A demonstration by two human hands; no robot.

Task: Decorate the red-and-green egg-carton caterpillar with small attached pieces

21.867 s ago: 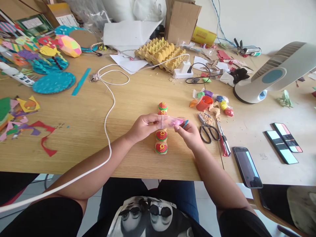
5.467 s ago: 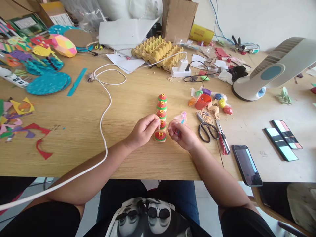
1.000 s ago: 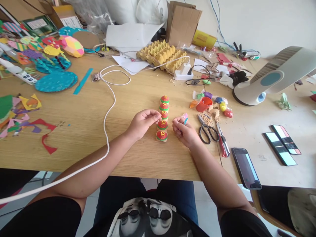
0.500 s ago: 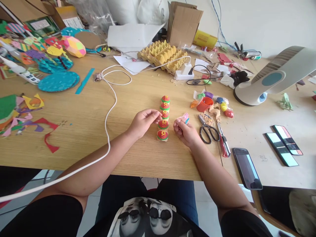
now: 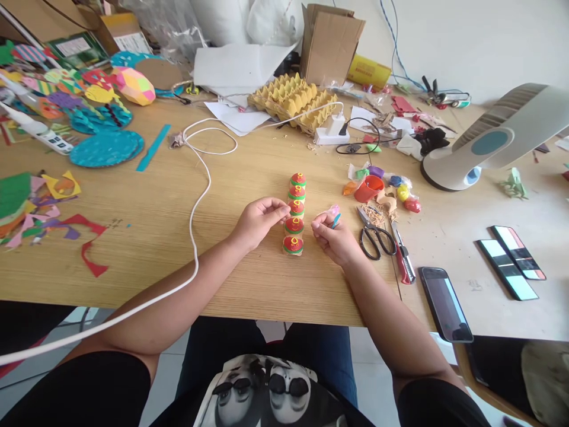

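Note:
A row of several small caps (image 5: pixel 294 212), red on top with green rims and yellow marks, stands on the wooden table (image 5: pixel 178 261). My left hand (image 5: pixel 258 220) rests just left of the row, fingertips pinched together near the middle caps; what they pinch is too small to name. My right hand (image 5: pixel 334 237) sits just right of the row, fingers curled round a small pink plastic bag (image 5: pixel 331 212) with a bit of blue showing.
Black scissors (image 5: pixel 374 236) and a red cutter (image 5: pixel 404 255) lie to the right, then a phone (image 5: pixel 445 303) and two palettes (image 5: pixel 511 258). A white cable (image 5: pixel 195 196) crosses the left side. Clay pieces (image 5: pixel 382 187), an egg tray (image 5: pixel 293 101), a fan (image 5: pixel 493 136) and paper crafts (image 5: pixel 89 112) lie behind.
Over the last second both hands stay almost still beside the row of caps. The right hand has shifted slightly, with the pink bag still in it.

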